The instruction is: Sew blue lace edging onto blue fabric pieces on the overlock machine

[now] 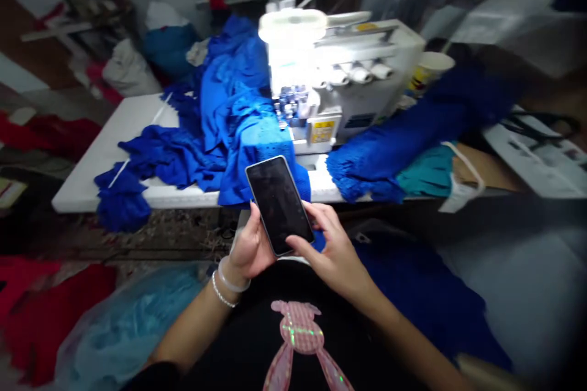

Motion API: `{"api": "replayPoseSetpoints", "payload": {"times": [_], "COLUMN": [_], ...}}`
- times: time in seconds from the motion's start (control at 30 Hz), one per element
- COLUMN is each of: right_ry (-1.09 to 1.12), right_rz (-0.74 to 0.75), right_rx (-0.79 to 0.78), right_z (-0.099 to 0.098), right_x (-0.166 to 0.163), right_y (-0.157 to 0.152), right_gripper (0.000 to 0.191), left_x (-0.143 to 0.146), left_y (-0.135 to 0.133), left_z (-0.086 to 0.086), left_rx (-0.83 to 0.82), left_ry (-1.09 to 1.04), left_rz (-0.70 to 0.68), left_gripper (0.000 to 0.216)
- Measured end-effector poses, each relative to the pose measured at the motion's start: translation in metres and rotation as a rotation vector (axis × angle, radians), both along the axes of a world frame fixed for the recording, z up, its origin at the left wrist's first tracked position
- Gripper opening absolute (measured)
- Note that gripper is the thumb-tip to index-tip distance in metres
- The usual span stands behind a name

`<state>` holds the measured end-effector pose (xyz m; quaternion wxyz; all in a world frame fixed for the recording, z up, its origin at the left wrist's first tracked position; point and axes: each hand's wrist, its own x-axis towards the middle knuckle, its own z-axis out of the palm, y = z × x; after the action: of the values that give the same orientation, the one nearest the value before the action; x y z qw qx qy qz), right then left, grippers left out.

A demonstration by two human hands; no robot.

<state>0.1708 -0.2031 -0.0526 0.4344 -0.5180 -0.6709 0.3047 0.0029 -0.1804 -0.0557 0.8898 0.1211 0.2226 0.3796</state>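
A smartphone (279,201) with a dark screen and pale edges is held in front of my body. My left hand (252,244) supports it from below and along its left side. Its right edge is gripped by my right hand (332,244), with the thumb lying over the lower part of the screen. Just beyond the phone, blue fabric (238,134) lies bunched on the white table (87,162). A lit sewing machine (362,91) stands behind it, its needle area close to the cloth.
More blue cloth (380,146) lies right of the machine, beside a teal piece (428,171). A paper cup (433,64) stands behind. On the floor are a bag of light blue fabric (137,311), red cloth (68,317) and dark blue fabric (426,293).
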Motion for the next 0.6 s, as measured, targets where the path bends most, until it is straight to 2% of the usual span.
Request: {"api": "replayPoseSetpoints", "payload": {"times": [0.07,0.13,0.23,0.33,0.43,0.6], "right_ry": [0.026,0.038,-0.062,-0.227,-0.317,-0.328], "right_rz": [0.036,0.0,-0.078,0.007,0.108,0.16], "right_rx": [0.021,0.084,0.331,0.55,0.614,0.642], "right_z": [0.0,-0.003,-0.011,-0.018,-0.023,-0.028], "right_x": [-0.002,-0.006,-0.012,-0.02,-0.027,-0.032], "right_y": [0.006,0.008,0.002,-0.005,-0.007,-0.003], "right_gripper": [0.033,0.027,0.033,0.047,0.049,0.047], "left_x": [-0.016,-0.027,-0.037,-0.043,-0.047,-0.049], "left_y": [0.003,0.005,0.009,0.013,0.017,0.021], "left_z": [0.005,0.008,0.007,0.005,0.002,0.0], "left_rx": [0.01,0.03,0.062,0.091,0.119,0.083], "left_ry": [-0.006,-0.014,-0.021,-0.024,-0.016,-0.019], "left_rz": [0.0,0.003,0.034,0.058,0.075,0.094], "left_gripper": [0.075,0.078,0.082,0.084,0.082,0.076]}}
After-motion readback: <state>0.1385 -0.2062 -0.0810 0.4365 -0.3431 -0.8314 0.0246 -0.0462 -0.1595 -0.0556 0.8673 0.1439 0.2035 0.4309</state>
